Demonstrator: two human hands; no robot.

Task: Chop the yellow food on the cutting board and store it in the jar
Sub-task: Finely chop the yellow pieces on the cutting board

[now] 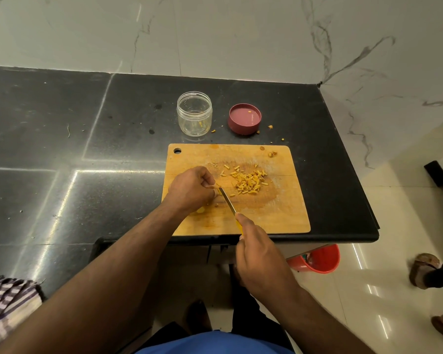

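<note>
A wooden cutting board [279, 213] lies on the black counter near its front edge. A pile of chopped yellow pieces [248, 181] sits in the board's middle. My left hand [189, 190] is curled on the board's left part, pinching a small yellow piece against the blade. My right hand [256, 254] grips the yellow handle of a knife [226, 200], whose blade tip rests by my left fingers. Behind the board stands a clear jar [194, 113], open, with a few yellow bits inside. Its dark red lid [244, 119] lies upside down to the right.
Stray yellow crumbs [270, 127] dot the counter near the lid. The counter's right edge [353, 159] drops to a tiled floor with a red bucket [317, 259] below. A checked cloth [8, 302] hangs at lower left. Another person's foot [425, 270] stands at right.
</note>
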